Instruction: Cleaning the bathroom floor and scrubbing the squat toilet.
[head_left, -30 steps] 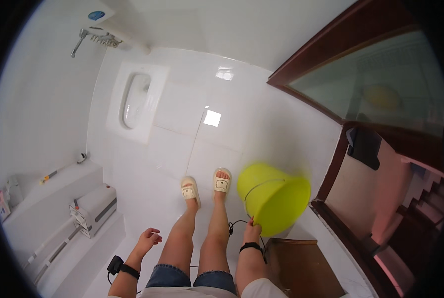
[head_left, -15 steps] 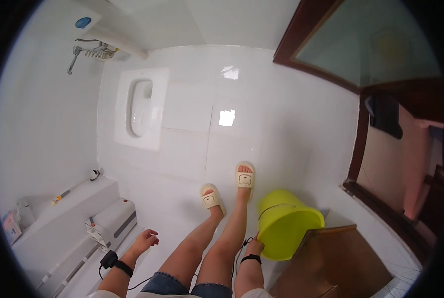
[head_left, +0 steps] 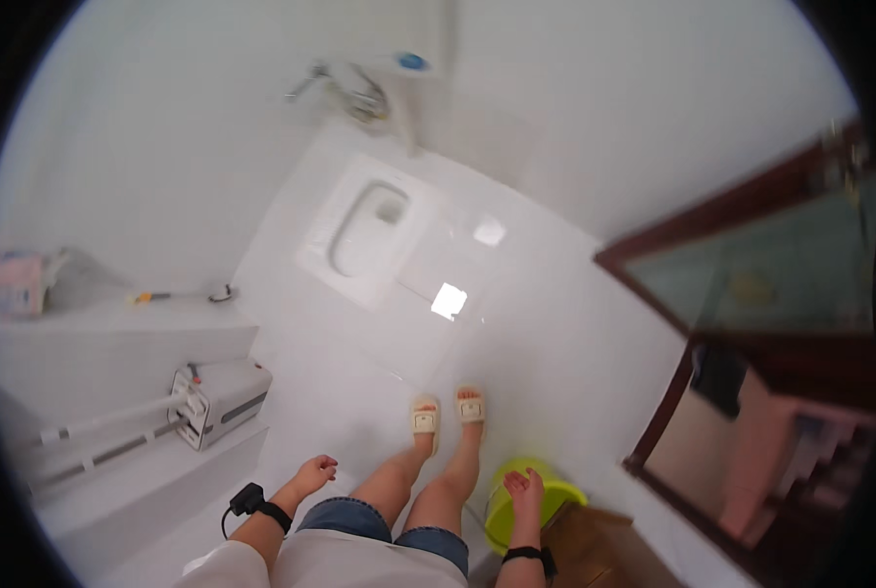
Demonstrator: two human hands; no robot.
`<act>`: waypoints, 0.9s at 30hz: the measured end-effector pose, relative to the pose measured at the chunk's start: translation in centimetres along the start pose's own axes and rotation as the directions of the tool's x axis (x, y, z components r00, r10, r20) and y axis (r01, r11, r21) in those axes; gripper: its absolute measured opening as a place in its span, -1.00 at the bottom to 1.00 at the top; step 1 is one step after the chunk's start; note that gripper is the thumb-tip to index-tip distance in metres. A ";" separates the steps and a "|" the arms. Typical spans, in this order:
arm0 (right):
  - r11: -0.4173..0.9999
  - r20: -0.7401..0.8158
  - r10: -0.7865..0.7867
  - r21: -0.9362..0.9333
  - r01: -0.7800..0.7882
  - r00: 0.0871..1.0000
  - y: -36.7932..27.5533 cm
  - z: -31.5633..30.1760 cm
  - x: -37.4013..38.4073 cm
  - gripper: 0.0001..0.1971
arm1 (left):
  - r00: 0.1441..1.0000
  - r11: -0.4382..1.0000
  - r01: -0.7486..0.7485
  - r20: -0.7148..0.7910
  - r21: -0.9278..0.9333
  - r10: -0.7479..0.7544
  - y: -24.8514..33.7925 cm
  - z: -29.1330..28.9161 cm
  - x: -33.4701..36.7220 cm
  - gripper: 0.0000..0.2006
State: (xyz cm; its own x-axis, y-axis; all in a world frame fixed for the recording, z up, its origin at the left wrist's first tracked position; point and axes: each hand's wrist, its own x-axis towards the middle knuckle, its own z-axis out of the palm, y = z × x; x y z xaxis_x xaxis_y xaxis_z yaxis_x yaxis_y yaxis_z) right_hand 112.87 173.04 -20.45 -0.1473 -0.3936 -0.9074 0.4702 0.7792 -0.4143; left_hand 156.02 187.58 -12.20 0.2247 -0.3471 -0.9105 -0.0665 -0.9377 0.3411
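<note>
1. Yellow-green bucket (head_left: 500, 514) is seen at lower right, to the right of the feet, its mouth in view and partly covered by the wooden cabinet (head_left: 600, 554).
2. Right hand (head_left: 525, 490) is held over the bucket in the view, palm showing, fingers parted, nothing gripped. Whether the bucket is touched cannot be told.
3. Left hand (head_left: 313, 474) is held out beside the left thigh, well apart from the bucket; fingers are loosely curled, nothing gripped.
4. A black band is worn on each wrist; at the left, a black device (head_left: 248, 498) is carried.
5. Cream slippers (head_left: 425, 421) are worn, set on white flooring.
6. Farther off, a squat toilet (head_left: 345, 245) is set into the floor.
7. At left, a white box (head_left: 232, 397) is placed below a ledge (head_left: 163, 331), on which a long-handled tool (head_left: 165, 296) is laid.
</note>
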 end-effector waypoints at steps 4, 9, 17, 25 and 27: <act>0.949 0.138 -0.029 -0.308 0.071 0.990 -5.6 6.4 -2.6 -0.63 | 0.990 0.977 -0.023 -0.140 -0.211 -0.007 -4.5 -0.2 -4.1 -0.73; 0.797 0.297 -0.030 -0.569 0.203 0.954 -9.0 17.4 -0.5 -0.62 | 0.899 0.923 -0.055 -0.421 -0.382 -0.121 -12.5 0.9 -7.0 -0.70; 0.419 0.511 0.213 -0.818 0.395 0.833 0.3 41.9 5.6 -0.55 | -0.036 0.709 -0.181 -0.716 -0.682 -0.698 -34.7 -0.6 -12.5 -0.73; 0.259 0.687 0.524 -0.691 0.675 0.502 21.8 70.0 18.7 -0.65 | -0.821 0.807 -0.424 -0.200 -0.412 -0.534 -28.2 -9.7 -20.4 -0.67; 0.231 0.642 0.647 -0.679 0.697 0.411 25.8 71.6 17.4 -0.70 | -0.917 0.892 -0.287 -0.169 -0.349 -0.362 -25.9 -10.2 -25.5 -0.64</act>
State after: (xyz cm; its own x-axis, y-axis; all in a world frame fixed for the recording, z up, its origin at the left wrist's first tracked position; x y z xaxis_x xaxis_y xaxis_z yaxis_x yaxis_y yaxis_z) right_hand 184.78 151.41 -41.90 0.8023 0.0294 -0.5962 -0.5851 0.2368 -0.7756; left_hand 161.92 220.91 4.53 -0.0174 0.6600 0.7510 0.2156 -0.7310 0.6474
